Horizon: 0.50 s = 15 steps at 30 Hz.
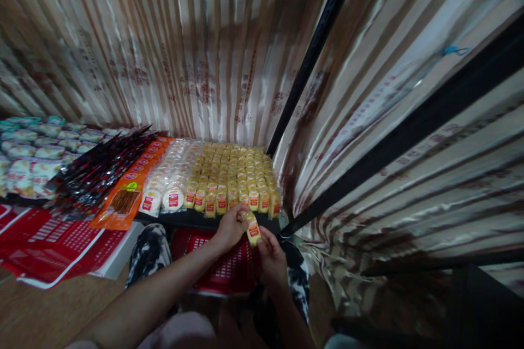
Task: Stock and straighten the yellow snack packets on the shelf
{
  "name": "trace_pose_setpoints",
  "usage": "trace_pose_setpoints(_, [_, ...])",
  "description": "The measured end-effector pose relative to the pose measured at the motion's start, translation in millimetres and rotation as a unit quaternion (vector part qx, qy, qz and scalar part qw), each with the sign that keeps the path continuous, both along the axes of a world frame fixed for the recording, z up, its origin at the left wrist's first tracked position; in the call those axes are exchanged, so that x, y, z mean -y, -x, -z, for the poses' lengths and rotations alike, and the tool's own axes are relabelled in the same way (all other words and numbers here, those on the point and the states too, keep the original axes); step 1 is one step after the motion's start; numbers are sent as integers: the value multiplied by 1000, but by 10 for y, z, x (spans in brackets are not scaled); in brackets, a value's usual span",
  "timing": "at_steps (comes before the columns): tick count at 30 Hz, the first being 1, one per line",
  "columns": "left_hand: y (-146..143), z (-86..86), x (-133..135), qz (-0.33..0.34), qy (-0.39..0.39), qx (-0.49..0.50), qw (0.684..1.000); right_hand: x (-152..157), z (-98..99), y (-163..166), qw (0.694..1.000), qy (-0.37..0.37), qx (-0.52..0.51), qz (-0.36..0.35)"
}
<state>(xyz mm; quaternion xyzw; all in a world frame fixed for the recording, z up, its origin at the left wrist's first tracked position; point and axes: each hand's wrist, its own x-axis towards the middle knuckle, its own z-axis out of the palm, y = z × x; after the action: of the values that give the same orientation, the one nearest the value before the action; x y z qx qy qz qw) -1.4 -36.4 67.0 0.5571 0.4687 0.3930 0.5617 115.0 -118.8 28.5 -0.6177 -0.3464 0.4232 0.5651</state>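
A small yellow wrapped snack (252,230) with a red and white label is held between my two hands. The fingers of my left hand (234,227) pinch its upper end. My right hand (271,251) grips its lower right end. Just beyond my hands, rows of the same yellow wrapped snacks (233,174) stand packed on a dark shelf (204,220). Left of them are round white wrapped snacks (172,198). Below my hands, between my knees, sits a red plastic basket (229,270).
Orange snack packets (126,196), dark shiny packets (102,169) and white packets (35,174) fill the shelf to the left. Another red basket (61,240) is at lower left. Dark poles (319,38) and striped curtains (229,49) enclose the back and right.
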Motion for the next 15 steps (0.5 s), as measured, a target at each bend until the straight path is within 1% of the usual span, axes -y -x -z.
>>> trace_pose_setpoints(1, [-51,4,-34,-1,-20,-17,1000,-10,29,2,997,-10,71,22])
trace_pose_setpoints(2, [-101,2,-68,1,-40,-33,999,-17,49,7,988,-28,145,43])
trace_pose_setpoints(4, [-200,-17,-135,11,-78,-65,995,-26,66,30,958,-83,265,68])
trace_pose_setpoints(5, [-248,-31,-165,19,-96,-80,992,-30,66,45,945,-110,300,70])
trace_pose_setpoints(7, [-338,-63,-213,36,-125,-110,985,-40,66,72,931,-139,331,59])
trace_pose_setpoints(10, [-455,-100,-262,54,-160,-153,974,-74,102,75,927,-137,348,37])
trace_pose_setpoints(15, [-580,-115,-337,75,-208,-212,952,-183,283,-9,914,-135,381,42])
